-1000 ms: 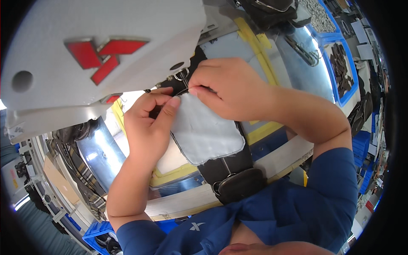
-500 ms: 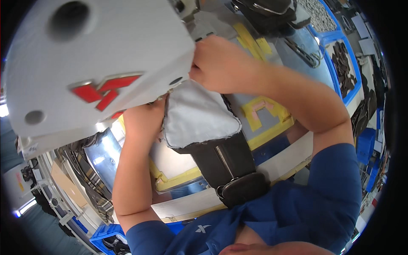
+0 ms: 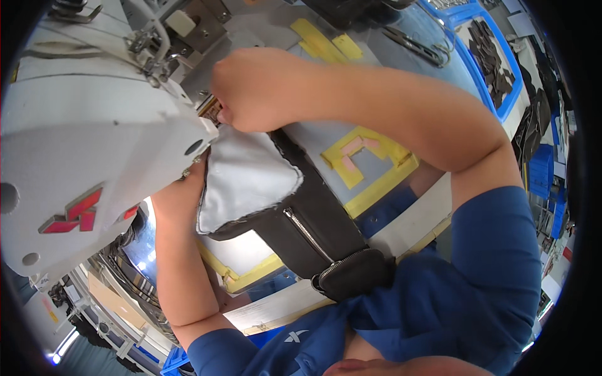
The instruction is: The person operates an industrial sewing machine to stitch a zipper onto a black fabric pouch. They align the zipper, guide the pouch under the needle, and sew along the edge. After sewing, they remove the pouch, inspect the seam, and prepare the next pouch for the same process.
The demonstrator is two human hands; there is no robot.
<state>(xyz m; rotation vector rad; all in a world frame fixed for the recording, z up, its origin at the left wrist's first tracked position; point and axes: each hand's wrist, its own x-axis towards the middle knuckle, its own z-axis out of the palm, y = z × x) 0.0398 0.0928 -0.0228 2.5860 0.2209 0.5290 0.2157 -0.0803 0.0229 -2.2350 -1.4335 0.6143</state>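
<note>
A black bag piece with a silver-grey lining panel lies under the head of a white sewing machine. A metal zipper runs along its black part, down to a small zipped pouch against my body. My right hand is closed at the far end of the bag piece, beside the needle area, thumb bent in against its edge. My left hand reaches to the near-left edge of the lining. The machine head covers its fingers.
Yellow tape strips frame patches on the work surface. Dark scissors lie at the far right, beside a blue bin of dark scraps. Striped fabric hangs at the left.
The view has shifted, so the machine head now appears lower and farther left, exposing its needle-side parts. Both hands and the lining panel also appear farther left.
</note>
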